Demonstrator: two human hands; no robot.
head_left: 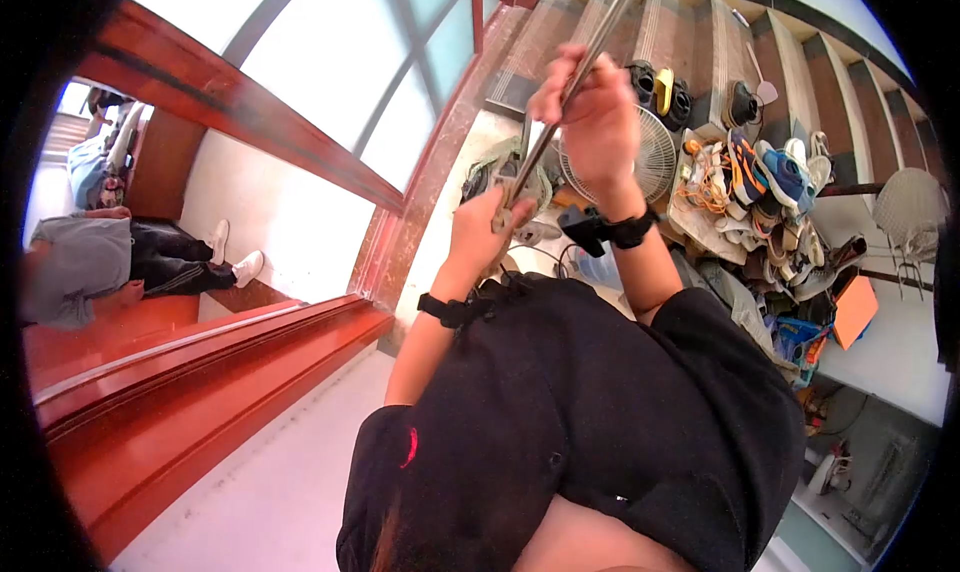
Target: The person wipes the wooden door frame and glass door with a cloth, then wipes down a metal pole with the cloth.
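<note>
A long thin metal rod (603,39) slants up from my hands past the top edge of the view. My left hand (482,224) is closed round its lower end, where a small pale metal fitting (503,207) shows between the fingers. Higher up, my right hand (600,122) has its fingers curled at the rod, slightly blurred. Dark bands circle both wrists, and a black device hangs by the right one. Behind the right hand stands a round fan (652,157) with a wire guard.
Stone stairs (665,32) rise at the top right, with shoes on the lower steps. A heaped shoe rack (765,197) stands to the right. Red-framed glazing (240,82) and a red sill (220,372) lie left. Beyond the opening is another person (90,262).
</note>
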